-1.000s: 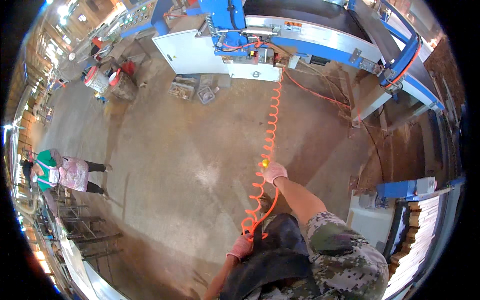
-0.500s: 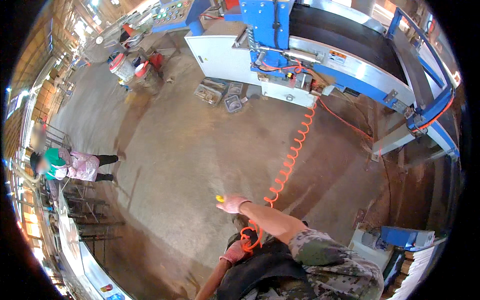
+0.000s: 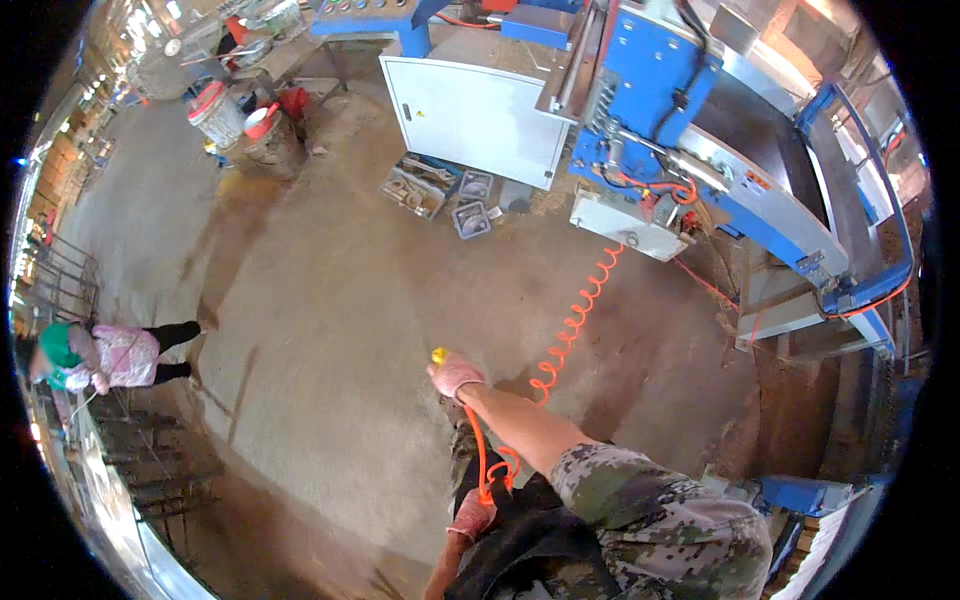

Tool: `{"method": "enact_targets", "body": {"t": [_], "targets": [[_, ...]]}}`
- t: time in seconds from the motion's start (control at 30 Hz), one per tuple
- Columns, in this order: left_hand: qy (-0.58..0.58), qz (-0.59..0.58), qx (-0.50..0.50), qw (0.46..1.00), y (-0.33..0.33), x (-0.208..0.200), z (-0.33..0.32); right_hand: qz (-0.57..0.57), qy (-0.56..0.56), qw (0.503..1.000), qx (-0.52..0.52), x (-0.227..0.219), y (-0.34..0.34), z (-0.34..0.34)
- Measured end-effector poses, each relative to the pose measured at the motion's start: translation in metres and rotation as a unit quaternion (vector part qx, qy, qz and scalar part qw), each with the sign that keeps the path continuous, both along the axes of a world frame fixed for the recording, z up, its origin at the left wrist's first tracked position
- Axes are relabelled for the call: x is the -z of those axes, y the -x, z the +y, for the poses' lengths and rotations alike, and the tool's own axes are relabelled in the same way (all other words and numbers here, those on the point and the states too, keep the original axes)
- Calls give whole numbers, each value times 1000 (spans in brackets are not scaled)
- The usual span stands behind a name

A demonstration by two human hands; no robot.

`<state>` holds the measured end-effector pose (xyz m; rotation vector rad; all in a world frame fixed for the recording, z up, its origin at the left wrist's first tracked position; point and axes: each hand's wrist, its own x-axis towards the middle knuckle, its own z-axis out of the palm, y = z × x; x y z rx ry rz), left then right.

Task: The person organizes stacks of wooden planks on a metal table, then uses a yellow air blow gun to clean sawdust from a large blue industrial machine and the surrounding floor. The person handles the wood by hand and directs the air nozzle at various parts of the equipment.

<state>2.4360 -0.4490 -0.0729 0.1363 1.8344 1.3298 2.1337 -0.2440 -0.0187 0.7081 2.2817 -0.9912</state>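
My right hand [image 3: 458, 374], in a pinkish work glove, reaches forward over the floor. Its fingers are closed round a small yellow air gun [image 3: 439, 355], of which only the yellow end shows. From this hand an orange coiled air hose [image 3: 479, 440] runs back to my left hand [image 3: 474, 515], gloved alike and held close to my body. The left fingers are wrapped round gathered loops of the hose. Beyond my right forearm, the rest of the coil stretches away to the blue and white machine [image 3: 650, 80].
A white cabinet [image 3: 475, 115] stands ahead, with grey bins of metal parts [image 3: 415, 190] at its foot. Buckets [image 3: 217, 117] stand far left. A person in a pink apron [image 3: 127, 355] is at the left beside dark metal racks [image 3: 150, 445]. Concrete floor [image 3: 330, 300] lies between.
My right hand has moved slightly forward, and a length of hose now shows between both hands. The left hand has lowered. The whole view has shifted, with the machine farther right.
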Motion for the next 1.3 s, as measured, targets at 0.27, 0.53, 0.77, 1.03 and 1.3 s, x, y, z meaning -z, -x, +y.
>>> {"method": "enact_targets", "body": {"t": [0.27, 0.53, 0.77, 1.03, 1.3], "targets": [[86, -264, 59, 959, 235, -159, 43, -91, -129, 983, 97, 31, 78, 131], [30, 138, 405, 903, 295, -87, 46, -31, -147, 949, 277, -48, 92, 185], [123, -79, 275, 950, 337, -133, 80, 86, -86, 936, 331, -23, 63, 228], [4, 73, 197, 978, 361, -61, 119, 222, -164, 876, 395, -60, 161, 271], [14, -198, 78, 977, 440, -131, 182, 285, -103, 830, 468, -47, 237, 334]]}}
